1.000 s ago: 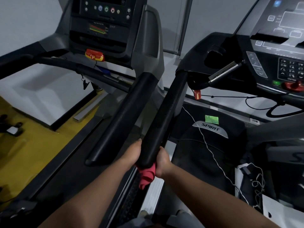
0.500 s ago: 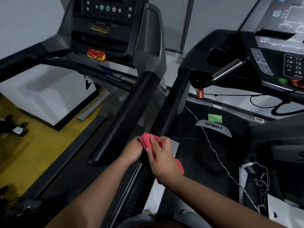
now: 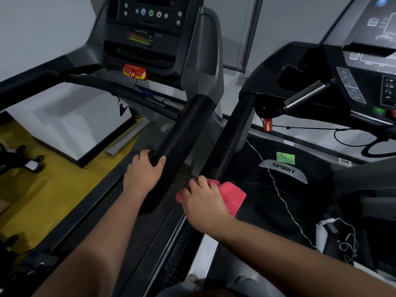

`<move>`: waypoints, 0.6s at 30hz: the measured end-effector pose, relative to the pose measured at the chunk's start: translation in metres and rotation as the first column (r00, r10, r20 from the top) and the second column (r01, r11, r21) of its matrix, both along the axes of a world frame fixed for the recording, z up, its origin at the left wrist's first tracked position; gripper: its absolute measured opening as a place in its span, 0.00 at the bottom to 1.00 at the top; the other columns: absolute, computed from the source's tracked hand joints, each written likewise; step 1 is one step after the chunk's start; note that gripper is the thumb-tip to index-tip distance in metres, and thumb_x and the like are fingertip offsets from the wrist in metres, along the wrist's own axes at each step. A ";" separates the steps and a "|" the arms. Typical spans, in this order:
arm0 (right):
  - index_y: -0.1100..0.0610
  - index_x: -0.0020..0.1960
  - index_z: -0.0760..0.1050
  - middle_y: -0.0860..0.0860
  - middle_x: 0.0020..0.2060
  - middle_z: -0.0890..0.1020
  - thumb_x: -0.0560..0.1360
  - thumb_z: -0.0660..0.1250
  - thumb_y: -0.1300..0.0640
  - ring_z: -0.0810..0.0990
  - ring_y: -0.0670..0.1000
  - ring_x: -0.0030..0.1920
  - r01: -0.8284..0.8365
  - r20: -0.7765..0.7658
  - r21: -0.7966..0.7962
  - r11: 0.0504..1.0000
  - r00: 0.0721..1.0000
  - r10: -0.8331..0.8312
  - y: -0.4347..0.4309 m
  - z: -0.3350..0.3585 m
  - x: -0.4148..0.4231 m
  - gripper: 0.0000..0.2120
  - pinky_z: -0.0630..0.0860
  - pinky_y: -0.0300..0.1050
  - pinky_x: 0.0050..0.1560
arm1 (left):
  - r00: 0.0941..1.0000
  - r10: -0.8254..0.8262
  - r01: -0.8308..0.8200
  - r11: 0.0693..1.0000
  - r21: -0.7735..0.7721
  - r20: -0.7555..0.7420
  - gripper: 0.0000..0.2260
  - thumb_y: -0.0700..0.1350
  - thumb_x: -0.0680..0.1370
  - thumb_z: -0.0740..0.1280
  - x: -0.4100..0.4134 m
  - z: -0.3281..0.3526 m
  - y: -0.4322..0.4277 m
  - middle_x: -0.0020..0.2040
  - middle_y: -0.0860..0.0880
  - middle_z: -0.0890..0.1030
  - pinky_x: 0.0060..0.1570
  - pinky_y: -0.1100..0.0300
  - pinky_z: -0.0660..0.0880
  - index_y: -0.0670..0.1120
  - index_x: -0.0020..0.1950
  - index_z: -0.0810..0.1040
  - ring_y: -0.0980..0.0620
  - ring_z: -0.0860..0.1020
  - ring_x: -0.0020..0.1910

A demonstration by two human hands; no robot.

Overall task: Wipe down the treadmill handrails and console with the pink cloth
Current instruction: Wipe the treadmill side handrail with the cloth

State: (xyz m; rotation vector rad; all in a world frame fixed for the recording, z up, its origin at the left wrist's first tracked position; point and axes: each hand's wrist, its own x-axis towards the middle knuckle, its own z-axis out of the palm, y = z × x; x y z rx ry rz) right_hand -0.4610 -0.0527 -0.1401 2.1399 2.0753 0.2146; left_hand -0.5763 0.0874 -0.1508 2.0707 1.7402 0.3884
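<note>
Two treadmills stand side by side, with one hand on each. The left hand (image 3: pixel 145 174) wraps the near end of a black foam handrail (image 3: pixel 184 129), its grip clenched round the padding. The right hand (image 3: pixel 203 202) bunches the pink cloth (image 3: pixel 232 197) against the near end of the neighbouring handrail (image 3: pixel 233 133). Its fingers curl over the fabric, so that grip is closed on the cloth, and a loose flap sticks out to the right of the knuckles.

The cloth looks soft, light and limp (perhaps microfibre, though the weave is too blurred to tell). It should fold round a rail easily, and is best held bunched in the palm, wrapped about the tube and drawn along it. The rail padding looks slightly yielding and grippy rather than slick.

One word reads clearly: "SPIRIT" on the silver badge (image 3: pixel 284 170) of the right-hand treadmill's motor cover. The print on the green sticker (image 3: pixel 285 157) just behind it is too small to read. The left console (image 3: pixel 150 28) shows round buttons and a coloured chart, but its lettering is illegible.
</note>
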 end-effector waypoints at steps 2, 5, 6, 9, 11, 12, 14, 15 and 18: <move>0.54 0.55 0.79 0.55 0.52 0.78 0.75 0.61 0.48 0.71 0.58 0.55 -0.043 0.090 -0.136 0.990 0.994 0.055 0.013 0.012 -0.005 0.15 0.69 0.56 0.54 | 0.999 -0.005 -0.001 0.988 -0.152 -0.038 0.34 0.67 0.77 0.53 0.002 0.002 0.003 0.66 0.43 0.74 0.52 0.52 0.72 0.44 0.73 0.64 0.42 0.74 0.62; 0.56 0.68 0.68 0.59 0.67 0.70 0.79 0.53 0.51 0.63 0.61 0.66 -0.008 0.196 -0.377 0.926 0.977 0.088 0.039 0.023 -0.011 0.20 0.57 0.63 0.68 | 1.000 -0.005 0.002 0.985 -0.174 -0.018 0.35 0.67 0.77 0.51 0.002 0.004 0.000 0.63 0.42 0.76 0.47 0.54 0.73 0.43 0.74 0.63 0.43 0.76 0.58; 0.56 0.70 0.66 0.59 0.68 0.68 0.80 0.53 0.51 0.63 0.62 0.68 -0.003 0.219 -0.425 0.905 0.970 0.106 0.043 0.025 -0.014 0.21 0.56 0.64 0.69 | 1.000 -0.004 -0.001 0.989 -0.151 -0.031 0.34 0.67 0.78 0.51 0.002 0.004 -0.002 0.63 0.42 0.76 0.45 0.54 0.72 0.43 0.74 0.63 0.43 0.76 0.57; 0.57 0.70 0.65 0.59 0.68 0.69 0.79 0.53 0.51 0.66 0.61 0.67 -0.082 0.189 -0.426 0.901 0.966 0.177 0.030 0.023 -0.018 0.21 0.55 0.61 0.69 | 0.997 -0.002 -0.005 0.996 -0.089 -0.073 0.34 0.67 0.78 0.50 0.001 0.003 -0.007 0.59 0.42 0.79 0.40 0.55 0.73 0.42 0.73 0.63 0.43 0.78 0.53; 0.58 0.70 0.63 0.60 0.65 0.71 0.79 0.54 0.52 0.67 0.60 0.66 -0.174 0.107 -0.330 0.928 0.970 0.220 0.016 0.018 -0.013 0.22 0.53 0.58 0.71 | 0.996 0.006 -0.013 0.997 -0.074 -0.090 0.34 0.67 0.78 0.50 0.001 0.003 -0.007 0.57 0.42 0.79 0.40 0.54 0.74 0.43 0.73 0.64 0.43 0.78 0.51; 0.58 0.70 0.62 0.60 0.63 0.73 0.79 0.54 0.52 0.68 0.60 0.65 -0.202 0.031 -0.288 0.936 0.975 0.220 0.011 0.019 -0.009 0.21 0.53 0.57 0.71 | 0.995 0.008 -0.015 0.998 -0.067 -0.102 0.34 0.67 0.78 0.50 0.002 0.003 -0.007 0.57 0.42 0.79 0.40 0.54 0.74 0.43 0.72 0.63 0.43 0.78 0.52; 0.57 0.68 0.61 0.60 0.60 0.76 0.79 0.55 0.53 0.71 0.60 0.62 -0.204 -0.069 -0.270 0.941 0.979 0.192 0.014 0.023 -0.003 0.19 0.53 0.56 0.72 | 0.993 0.005 -0.012 0.998 -0.059 -0.118 0.33 0.66 0.78 0.50 0.002 0.003 -0.008 0.58 0.42 0.79 0.42 0.53 0.75 0.43 0.72 0.63 0.43 0.78 0.53; 0.57 0.68 0.62 0.60 0.59 0.76 0.79 0.55 0.54 0.72 0.59 0.62 -0.176 -0.070 -0.293 0.940 0.984 0.162 0.020 0.024 -0.001 0.19 0.53 0.57 0.71 | 0.993 0.000 -0.008 0.998 -0.062 -0.119 0.33 0.66 0.78 0.50 0.002 0.004 -0.008 0.59 0.41 0.78 0.44 0.52 0.75 0.43 0.72 0.63 0.43 0.78 0.54; 0.60 0.72 0.60 0.59 0.66 0.72 0.78 0.58 0.56 0.69 0.61 0.67 -0.007 0.036 -0.436 0.900 0.999 0.025 0.049 0.025 -0.010 0.24 0.55 0.59 0.72 | 0.994 -0.012 0.003 0.996 -0.084 -0.108 0.34 0.66 0.79 0.49 0.002 0.007 -0.009 0.62 0.41 0.77 0.45 0.52 0.75 0.42 0.74 0.61 0.43 0.77 0.56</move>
